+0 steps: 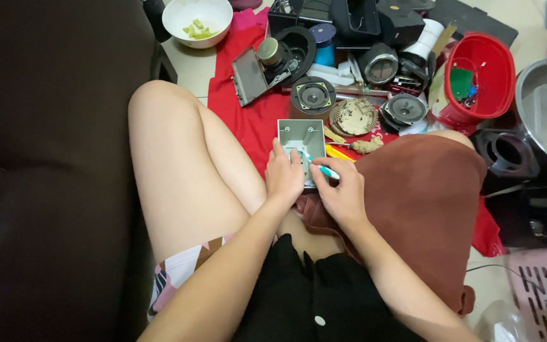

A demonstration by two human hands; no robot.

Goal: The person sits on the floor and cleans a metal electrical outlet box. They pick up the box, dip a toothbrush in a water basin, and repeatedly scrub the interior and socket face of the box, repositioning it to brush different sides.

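Head view shows, at frame centre, the left hand point(284, 174) gripping a grey square metal housing point(301, 140) on the lap, while the right hand point(342, 190) pinches a teal-handled screwdriver point(321, 168) against it, above a red cloth point(248, 114).

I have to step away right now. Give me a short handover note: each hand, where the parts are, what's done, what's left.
Left hand: steadying the grey metal panel on the lap, fingers on its lower edge.
Right hand: gripping a teal-handled screwdriver, tip at the panel.
Parts: round speakers and other loose pieces lie on the red cloth ahead; red basket to the right.
Done: several units already lie stripped on the cloth.
Left: the panel is in hand, work on it looks unfinished; which screw is being worked cannot be told.
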